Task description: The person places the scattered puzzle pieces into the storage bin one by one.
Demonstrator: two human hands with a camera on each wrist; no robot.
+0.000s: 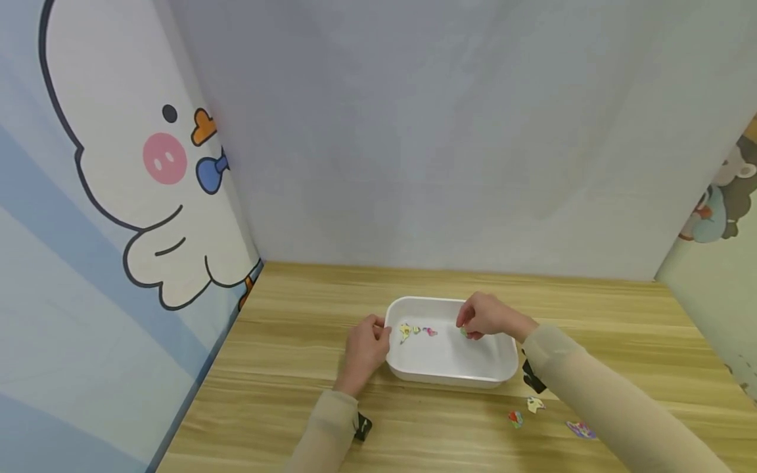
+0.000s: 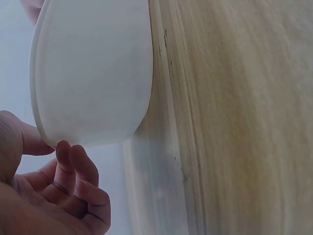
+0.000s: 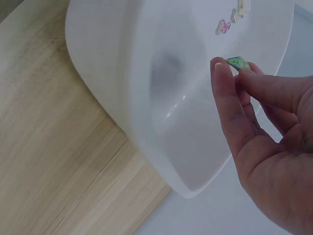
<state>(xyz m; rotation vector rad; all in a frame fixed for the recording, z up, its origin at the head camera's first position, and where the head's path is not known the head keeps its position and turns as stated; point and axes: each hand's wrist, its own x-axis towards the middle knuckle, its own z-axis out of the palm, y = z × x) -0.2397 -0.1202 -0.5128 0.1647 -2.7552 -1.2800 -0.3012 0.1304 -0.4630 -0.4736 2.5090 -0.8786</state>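
A white rectangular tray (image 1: pixel 445 360) rests on the wooden table. My left hand (image 1: pixel 365 349) pinches its left rim, thumb and fingertips right at the edge in the left wrist view. My right hand (image 1: pixel 488 316) is over the right half of the tray, pinching a small green sticker-like cutout (image 3: pixel 238 63) between thumb and fingertips. Inside the tray, toward the left, lie a yellow cutout (image 1: pixel 405 332), a smaller yellowish one (image 1: pixel 416 330) and a pink one (image 1: pixel 430 332).
Near my right forearm, a red-and-blue cutout (image 1: pixel 516 419), a pale yellow one (image 1: pixel 535 405) and a purple one (image 1: pixel 581 429) lie on the table (image 1: pixel 284 368). A grey-white cloth wall (image 1: pixel 449 151) stands behind; a cartoon-printed panel (image 1: pixel 112 164) is at the left.
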